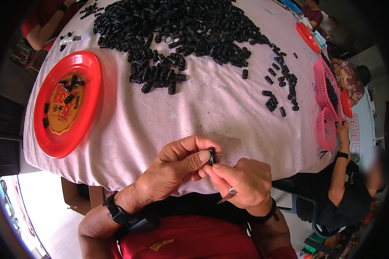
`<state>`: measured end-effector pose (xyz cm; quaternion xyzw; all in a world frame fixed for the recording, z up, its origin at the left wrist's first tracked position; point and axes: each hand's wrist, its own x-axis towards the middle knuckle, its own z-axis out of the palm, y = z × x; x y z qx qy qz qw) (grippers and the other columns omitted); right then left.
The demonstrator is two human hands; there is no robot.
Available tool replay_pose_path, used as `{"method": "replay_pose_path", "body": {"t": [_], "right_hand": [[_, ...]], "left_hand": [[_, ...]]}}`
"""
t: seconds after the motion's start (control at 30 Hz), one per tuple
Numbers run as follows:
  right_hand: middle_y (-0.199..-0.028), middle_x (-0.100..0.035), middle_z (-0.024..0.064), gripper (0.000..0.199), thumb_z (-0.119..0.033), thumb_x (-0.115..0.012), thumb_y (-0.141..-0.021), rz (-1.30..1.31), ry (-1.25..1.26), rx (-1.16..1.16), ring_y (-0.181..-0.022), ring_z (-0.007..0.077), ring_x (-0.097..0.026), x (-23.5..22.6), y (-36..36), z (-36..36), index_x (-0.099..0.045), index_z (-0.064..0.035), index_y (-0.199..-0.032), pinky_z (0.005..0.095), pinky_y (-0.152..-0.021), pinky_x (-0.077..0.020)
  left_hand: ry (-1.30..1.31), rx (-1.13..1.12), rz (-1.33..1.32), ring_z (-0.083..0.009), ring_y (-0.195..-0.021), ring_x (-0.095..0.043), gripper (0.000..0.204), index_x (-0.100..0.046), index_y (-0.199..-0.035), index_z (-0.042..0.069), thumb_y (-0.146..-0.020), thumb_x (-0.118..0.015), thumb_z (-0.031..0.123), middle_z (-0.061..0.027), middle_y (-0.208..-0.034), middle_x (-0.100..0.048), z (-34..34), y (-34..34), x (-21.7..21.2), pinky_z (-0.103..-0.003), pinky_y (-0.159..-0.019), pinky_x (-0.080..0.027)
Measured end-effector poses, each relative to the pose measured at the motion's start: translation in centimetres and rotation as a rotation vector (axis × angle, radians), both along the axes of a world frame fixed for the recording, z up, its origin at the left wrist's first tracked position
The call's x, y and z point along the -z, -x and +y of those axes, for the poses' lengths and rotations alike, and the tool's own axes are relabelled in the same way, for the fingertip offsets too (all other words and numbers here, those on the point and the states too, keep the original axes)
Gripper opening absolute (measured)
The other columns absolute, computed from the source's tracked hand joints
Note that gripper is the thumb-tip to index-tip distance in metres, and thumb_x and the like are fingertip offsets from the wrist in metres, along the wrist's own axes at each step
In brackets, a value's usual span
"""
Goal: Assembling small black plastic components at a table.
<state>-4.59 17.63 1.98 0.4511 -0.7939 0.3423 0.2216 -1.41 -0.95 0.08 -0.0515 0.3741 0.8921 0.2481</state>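
Far left I see a red plate on the bench, which is covered in a pale pink cloth, with a few small black parts lying on its yellow centre. Next over, my left hand, black watch on the wrist, comes in from the lower edge; its thumb and fingers are closed in a pinch on a small black piece, held just above the near edge of the bench. My right hand meets it from the other side, fingertips pressed against the same piece, and a thin blade-like tool pokes out under the palm; I think it is a small knife, but it is too blurred to be sure. Up top, a big heap of black pieces spreads across the cloth, with a looser scatter trailing right. At the right edge, pink baskets sit by the bench rim, and another person's hand reaches toward one.
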Motion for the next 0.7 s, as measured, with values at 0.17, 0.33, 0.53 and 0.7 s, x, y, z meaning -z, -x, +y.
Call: {"method": "replay_pose_path", "body": {"t": [0.17,0.33,0.53,0.7], "right_hand": [[-0.054,-0.051,-0.0011,0.035,-0.006,-0.079,-0.069,-0.095,0.039,0.068,-0.043,0.0128,-0.052,0.0,-0.14,-0.4,-0.067,-0.0068,-0.103,0.0267,-0.04,-0.04],[-0.055,-0.051,-0.0005,0.032,-0.006,-0.079,-0.071,-0.013,-0.057,0.034,-0.044,0.0126,-0.052,-0.45,-0.34,-0.16,-0.067,-0.0066,-0.101,0.0268,-0.04,-0.0403],[-0.055,-0.052,0.0015,0.023,-0.017,-0.08,-0.075,-0.122,-0.036,0.048,-0.046,0.0141,-0.055,-0.44,-0.26,-0.1,-0.062,-0.0074,-0.084,0.0268,-0.041,-0.042],[-0.063,-0.061,0.0071,0.036,-0.033,-0.081,-0.074,-0.466,-0.009,0.091,-0.055,0.0211,-0.064,-0.37,-0.04,-0.1,-0.057,-0.0061,-0.078,0.0306,-0.048,-0.0488]], "left_hand": [[-0.017,0.013,-0.011,-0.0019,-0.073,-0.054,0.022,-0.059,-0.115,0.005,-0.098,-0.054,0.015,0.0023,-0.093,-0.061,-0.15,-0.01,0.24,-0.017,-0.063,-0.042],[-0.016,0.02,0.003,-0.0017,-0.072,-0.055,0.022,-0.059,-0.116,0.004,-0.098,-0.053,0.015,0.0025,-0.091,-0.061,-0.23,-0.16,0.17,-0.018,-0.064,-0.043],[0.001,0.023,-0.011,-0.0001,-0.071,-0.051,0.026,-0.059,-0.118,0.004,-0.098,-0.055,0.019,0.0047,-0.09,-0.059,-0.22,-0.12,0.31,-0.016,-0.065,-0.044],[-0.08,0.018,0.027,-0.0024,-0.073,-0.049,0.027,-0.059,-0.119,0.003,-0.099,-0.053,0.018,0.0024,-0.091,-0.06,-0.21,-0.12,0.43,-0.018,-0.065,-0.042]]}}
